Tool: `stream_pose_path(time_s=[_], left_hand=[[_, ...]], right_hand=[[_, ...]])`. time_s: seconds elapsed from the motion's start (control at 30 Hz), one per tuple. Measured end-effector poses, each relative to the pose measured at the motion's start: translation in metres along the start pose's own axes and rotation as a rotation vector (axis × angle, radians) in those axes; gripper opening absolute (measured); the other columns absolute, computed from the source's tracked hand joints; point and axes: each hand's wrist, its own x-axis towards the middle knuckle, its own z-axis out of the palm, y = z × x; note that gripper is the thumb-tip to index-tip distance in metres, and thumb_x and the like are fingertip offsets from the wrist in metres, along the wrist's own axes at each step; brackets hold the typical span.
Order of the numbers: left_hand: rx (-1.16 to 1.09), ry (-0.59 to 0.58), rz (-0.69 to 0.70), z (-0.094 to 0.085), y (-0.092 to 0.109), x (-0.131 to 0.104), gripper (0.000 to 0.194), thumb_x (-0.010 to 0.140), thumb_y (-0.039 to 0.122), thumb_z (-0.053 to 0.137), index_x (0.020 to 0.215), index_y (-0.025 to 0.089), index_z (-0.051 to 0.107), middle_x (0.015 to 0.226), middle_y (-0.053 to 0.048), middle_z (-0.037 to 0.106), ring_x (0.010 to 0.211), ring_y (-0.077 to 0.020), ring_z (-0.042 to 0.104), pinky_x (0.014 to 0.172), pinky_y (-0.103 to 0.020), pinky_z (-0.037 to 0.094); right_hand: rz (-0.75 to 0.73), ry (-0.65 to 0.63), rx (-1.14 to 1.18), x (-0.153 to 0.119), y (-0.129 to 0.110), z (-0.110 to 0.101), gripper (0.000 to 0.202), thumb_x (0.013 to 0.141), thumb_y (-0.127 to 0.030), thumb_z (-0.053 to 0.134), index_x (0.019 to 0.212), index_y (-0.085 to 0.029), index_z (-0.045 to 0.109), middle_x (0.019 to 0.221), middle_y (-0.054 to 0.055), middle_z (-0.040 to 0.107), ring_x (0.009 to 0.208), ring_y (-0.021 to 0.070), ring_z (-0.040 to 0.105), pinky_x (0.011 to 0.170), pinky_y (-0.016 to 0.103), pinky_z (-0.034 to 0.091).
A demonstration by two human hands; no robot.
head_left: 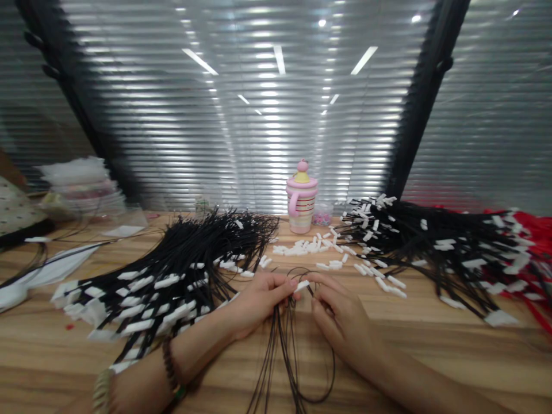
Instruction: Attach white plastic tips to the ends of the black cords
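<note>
My left hand (261, 300) is closed in a pinch at the table's middle, its thumb and finger on one end of a small white plastic piece (303, 285). From under that hand several thin black cords (282, 345) hang down toward the front edge. My right hand (340, 315) is closed too, its fingertips pinching a black cord right beside the white piece's other end. A loop of cord arches just above the fingers. Whether the cord runs inside the white piece is too blurred to tell.
A heap of black cords (181, 253) with white ends lies left; another bundle (431, 236) lies right, near red cords (537, 233). Loose white pieces (302, 247) are scattered ahead, before a pink-lidded cup (302, 201) and a small tub of beads (322, 215). Plastic bags (81, 184) sit far left.
</note>
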Motion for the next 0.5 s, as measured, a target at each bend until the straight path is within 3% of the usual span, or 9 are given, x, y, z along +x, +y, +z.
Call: stream_pose_path(time_s=[0.37,0.5], left_hand=[[-0.008,-0.001,-0.015,-0.0004,-0.0006,-0.0006,0.037,0.068,0.051,0.059,0.072,0.015,0.063,0.052,0.005,0.045,0.046,-0.0041,0.030,0.046,-0.020,0.015],[-0.105,0.053,0.000,0.0019,-0.0005,-0.0013,0.034,0.065,0.048,0.064,0.070,0.014,0.064,0.057,0.003,0.050,0.050,-0.0041,0.035,0.048,-0.019,0.021]], right_hand=[[0.017,0.007,-0.004,0.0009,0.0005,0.0006,0.017,0.077,-0.005,0.040,0.067,-0.017,0.047,0.100,0.009,0.058,0.090,0.0161,0.054,0.076,0.026,0.043],[0.062,0.016,-0.027,-0.0006,0.0028,0.0010,0.016,0.079,-0.013,0.043,0.067,-0.016,0.053,0.111,0.011,0.053,0.089,0.0174,0.054,0.075,0.028,0.043]])
